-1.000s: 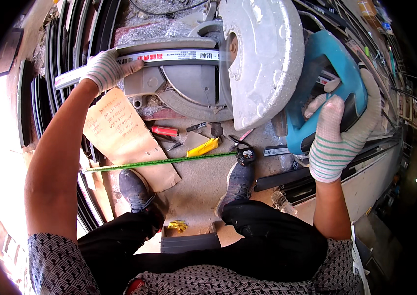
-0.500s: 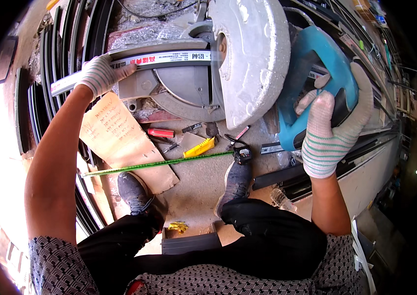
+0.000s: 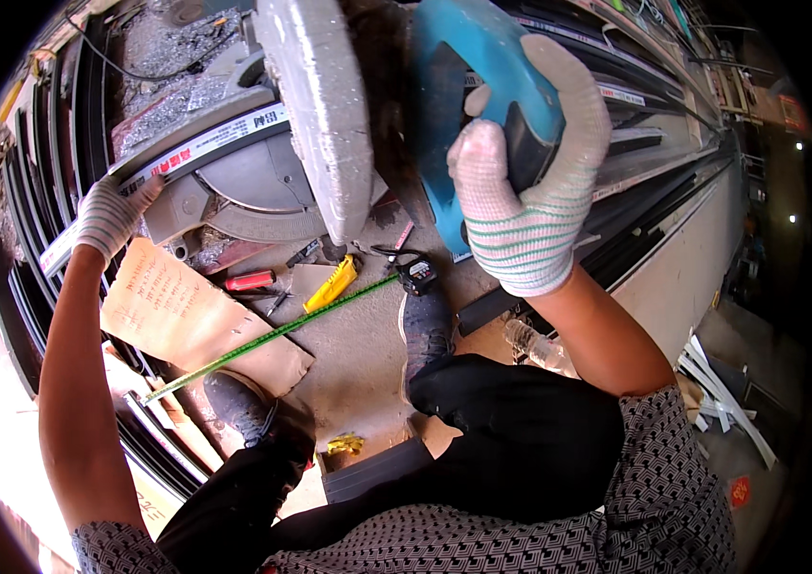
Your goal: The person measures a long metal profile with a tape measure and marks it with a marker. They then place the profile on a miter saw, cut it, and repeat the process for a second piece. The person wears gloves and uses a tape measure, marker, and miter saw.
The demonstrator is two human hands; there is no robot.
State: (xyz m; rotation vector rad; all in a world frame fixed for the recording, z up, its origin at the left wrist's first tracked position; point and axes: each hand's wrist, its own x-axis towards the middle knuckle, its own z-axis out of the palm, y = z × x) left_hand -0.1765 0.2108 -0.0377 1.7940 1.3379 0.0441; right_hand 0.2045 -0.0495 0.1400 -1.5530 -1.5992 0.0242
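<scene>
Here, our left hand (image 3: 111, 216) holds a long white-faced strip (image 3: 203, 148) between thumb and fingers; the strip lies across the saw (image 3: 262, 179), reaching toward its grey guard (image 3: 322, 115). Our right hand (image 3: 535, 212) wraps around the teal handle (image 3: 484, 40). Below, we see a yellow knife (image 3: 333, 284) near a black tape measure (image 3: 417, 275).

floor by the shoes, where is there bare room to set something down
One bare patch of floor lies between the green tape blade, the cardboard and the right shoe. Above the blade it is crowded: a red tool and a yellow tool lie there. Dark strips crowd the left, and more lie right of the saw handle.
</scene>
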